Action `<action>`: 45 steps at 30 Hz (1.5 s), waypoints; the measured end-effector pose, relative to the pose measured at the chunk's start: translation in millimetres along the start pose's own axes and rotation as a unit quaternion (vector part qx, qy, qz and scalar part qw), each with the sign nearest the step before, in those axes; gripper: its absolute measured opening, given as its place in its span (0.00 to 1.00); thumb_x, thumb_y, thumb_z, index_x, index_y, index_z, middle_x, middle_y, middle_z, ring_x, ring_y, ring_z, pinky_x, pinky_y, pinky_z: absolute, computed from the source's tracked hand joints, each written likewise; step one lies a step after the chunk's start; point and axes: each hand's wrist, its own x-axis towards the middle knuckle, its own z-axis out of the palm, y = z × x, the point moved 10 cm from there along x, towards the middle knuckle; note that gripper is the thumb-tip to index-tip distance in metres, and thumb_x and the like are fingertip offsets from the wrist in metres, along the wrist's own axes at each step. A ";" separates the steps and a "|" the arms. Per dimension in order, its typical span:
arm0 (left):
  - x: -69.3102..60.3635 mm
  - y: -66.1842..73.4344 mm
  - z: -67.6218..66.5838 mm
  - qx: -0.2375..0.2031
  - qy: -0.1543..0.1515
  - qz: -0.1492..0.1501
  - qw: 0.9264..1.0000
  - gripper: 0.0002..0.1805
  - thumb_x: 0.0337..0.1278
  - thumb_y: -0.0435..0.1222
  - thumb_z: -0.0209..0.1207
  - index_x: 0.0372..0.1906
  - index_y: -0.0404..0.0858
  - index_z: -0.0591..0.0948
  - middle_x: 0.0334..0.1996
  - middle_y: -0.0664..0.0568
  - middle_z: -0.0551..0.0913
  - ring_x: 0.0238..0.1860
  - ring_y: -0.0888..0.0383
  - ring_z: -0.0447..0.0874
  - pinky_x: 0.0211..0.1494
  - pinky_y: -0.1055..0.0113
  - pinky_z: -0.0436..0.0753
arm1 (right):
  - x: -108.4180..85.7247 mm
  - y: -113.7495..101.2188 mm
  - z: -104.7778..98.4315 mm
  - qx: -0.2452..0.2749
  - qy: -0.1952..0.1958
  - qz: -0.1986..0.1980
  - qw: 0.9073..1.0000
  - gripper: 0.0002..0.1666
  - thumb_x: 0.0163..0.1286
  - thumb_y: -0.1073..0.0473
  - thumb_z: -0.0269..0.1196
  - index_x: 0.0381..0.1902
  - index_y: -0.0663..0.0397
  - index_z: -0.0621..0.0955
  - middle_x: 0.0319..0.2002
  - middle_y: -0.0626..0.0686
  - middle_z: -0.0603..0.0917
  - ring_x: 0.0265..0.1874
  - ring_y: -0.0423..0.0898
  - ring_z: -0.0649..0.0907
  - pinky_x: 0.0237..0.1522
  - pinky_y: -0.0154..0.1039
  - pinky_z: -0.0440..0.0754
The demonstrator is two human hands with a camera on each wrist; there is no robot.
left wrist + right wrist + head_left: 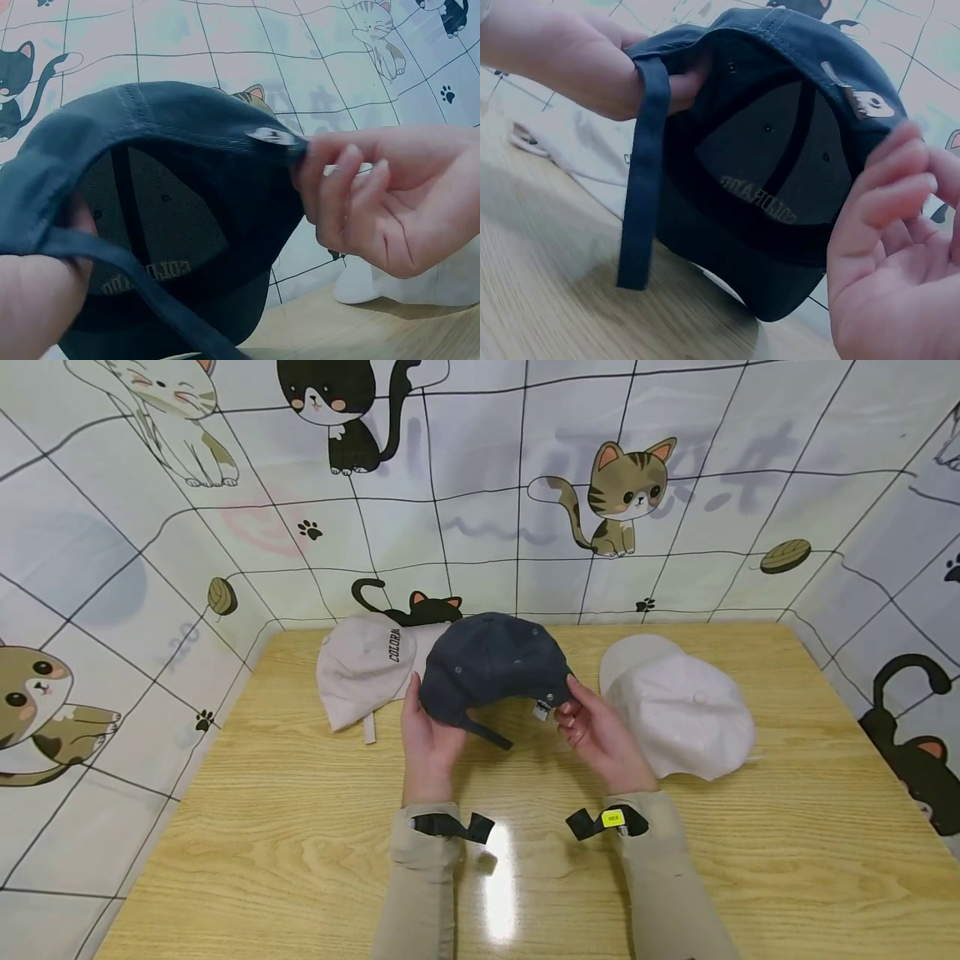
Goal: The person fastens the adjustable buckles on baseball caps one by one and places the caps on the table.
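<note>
The dark cap (491, 660) is held between the two hands, its back opening turned toward the wearer of the cameras. At the left hand (431, 739) the rim is gripped, fingers inside and thumb outside, with the loose strap (487, 732) hanging just beside; at the right hand (600, 739) the other corner is pinched near the buckle (870, 103), the remaining fingers loosely curled. The strap is not fastened, so its closing or adjusting seems to be in hand; for that, the strap's free end would need to be pinched and brought to the buckle. Both forearms are reached forward, palms turned inward. A pinkish cap (360, 672) lies beyond the left hand, a white cap (690, 710) right of the right.
</note>
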 end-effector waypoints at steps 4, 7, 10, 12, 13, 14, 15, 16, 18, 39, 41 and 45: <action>-2.1 2.6 9.8 0.006 -0.037 0.011 0.999 0.30 0.58 0.48 0.52 0.62 0.39 0.65 0.61 0.49 0.65 0.61 0.53 0.62 0.61 0.59 0.60 | 0.3 0.7 4.7 0.014 -0.019 -0.006 1.000 0.15 0.70 0.59 0.48 0.26 0.54 0.78 0.22 0.50 0.82 0.20 0.41 0.74 0.20 0.29 0.70; -6.0 -1.3 17.4 0.013 -0.069 0.005 0.998 0.30 0.59 0.51 0.49 0.63 0.41 0.63 0.62 0.47 0.64 0.62 0.51 0.60 0.63 0.55 0.57 | 0.2 2.8 10.0 0.035 -0.033 -0.005 0.999 0.16 0.71 0.61 0.47 0.27 0.57 0.79 0.24 0.53 0.83 0.21 0.42 0.76 0.21 0.30 0.72; -9.4 -10.0 25.4 0.049 -0.105 -0.002 0.993 0.27 0.60 0.50 0.48 0.60 0.41 0.65 0.58 0.46 0.69 0.61 0.49 0.62 0.64 0.49 0.53 | 0.7 4.5 13.2 0.038 -0.037 -0.006 0.999 0.17 0.71 0.60 0.46 0.28 0.57 0.79 0.25 0.53 0.84 0.21 0.42 0.76 0.21 0.29 0.72; -11.2 -17.0 29.9 0.092 -0.125 0.000 0.988 0.23 0.62 0.47 0.48 0.58 0.41 0.67 0.54 0.46 0.73 0.60 0.49 0.64 0.63 0.47 0.52 | 1.3 5.3 13.0 0.034 -0.031 -0.009 0.999 0.17 0.71 0.60 0.46 0.28 0.57 0.79 0.25 0.52 0.84 0.21 0.42 0.76 0.22 0.29 0.72; -12.0 -20.7 31.3 0.118 -0.131 0.000 0.984 0.22 0.61 0.45 0.50 0.57 0.40 0.68 0.52 0.47 0.75 0.59 0.50 0.66 0.63 0.46 0.52 | 1.5 5.6 12.9 0.031 -0.028 -0.010 0.999 0.17 0.71 0.60 0.46 0.28 0.56 0.79 0.26 0.52 0.84 0.21 0.42 0.76 0.22 0.29 0.71; -12.5 -24.2 33.2 0.146 -0.140 0.001 0.979 0.21 0.61 0.44 0.51 0.57 0.40 0.69 0.50 0.48 0.76 0.58 0.50 0.67 0.63 0.45 0.52 | 1.7 5.9 12.6 0.030 -0.024 -0.011 0.999 0.16 0.71 0.60 0.47 0.28 0.56 0.79 0.26 0.52 0.84 0.21 0.42 0.76 0.22 0.29 0.71; -12.9 -28.0 35.6 0.175 -0.154 0.001 0.972 0.22 0.60 0.43 0.51 0.57 0.39 0.68 0.50 0.48 0.76 0.58 0.50 0.67 0.62 0.45 0.52 | 1.7 6.1 12.3 0.029 -0.020 -0.012 0.999 0.16 0.71 0.59 0.47 0.28 0.56 0.79 0.26 0.52 0.84 0.21 0.42 0.76 0.22 0.29 0.72; -13.2 -31.2 37.2 0.203 -0.165 0.002 0.965 0.22 0.60 0.43 0.52 0.57 0.39 0.69 0.50 0.48 0.77 0.58 0.49 0.67 0.62 0.44 0.53 | 1.7 6.3 11.9 0.030 -0.017 -0.011 0.999 0.16 0.71 0.59 0.47 0.28 0.56 0.79 0.26 0.52 0.84 0.21 0.42 0.76 0.23 0.29 0.72; -13.6 -36.6 39.6 0.258 -0.184 0.005 0.948 0.24 0.58 0.44 0.54 0.57 0.39 0.69 0.50 0.48 0.77 0.58 0.47 0.66 0.61 0.44 0.55 | 1.6 6.7 11.8 0.032 -0.015 -0.010 0.999 0.16 0.71 0.59 0.47 0.28 0.56 0.79 0.26 0.52 0.84 0.22 0.42 0.77 0.23 0.29 0.72; -5.3 -42.5 32.2 0.565 -0.048 0.086 0.819 0.14 0.52 0.36 0.61 0.43 0.36 0.76 0.33 0.47 0.80 0.36 0.36 0.77 0.45 0.49 0.75 | 2.3 7.5 15.0 -0.023 -0.016 -0.014 1.000 0.15 0.70 0.58 0.49 0.29 0.56 0.79 0.26 0.52 0.84 0.21 0.41 0.77 0.19 0.28 0.71; -6.1 -42.9 33.3 0.576 -0.043 0.086 0.811 0.14 0.52 0.37 0.61 0.42 0.36 0.76 0.31 0.46 0.80 0.34 0.39 0.78 0.42 0.56 0.77 | 2.6 6.6 13.9 -0.042 -0.009 -0.021 0.999 0.14 0.69 0.58 0.50 0.28 0.56 0.79 0.26 0.52 0.83 0.21 0.41 0.77 0.18 0.28 0.71; -7.2 -44.5 31.7 0.587 -0.027 0.080 0.805 0.12 0.52 0.36 0.60 0.41 0.35 0.76 0.29 0.40 0.79 0.28 0.49 0.79 0.38 0.60 0.77 | 2.0 4.9 10.3 -0.097 0.018 -0.031 0.995 0.12 0.68 0.59 0.52 0.26 0.55 0.78 0.24 0.52 0.83 0.20 0.41 0.78 0.18 0.28 0.71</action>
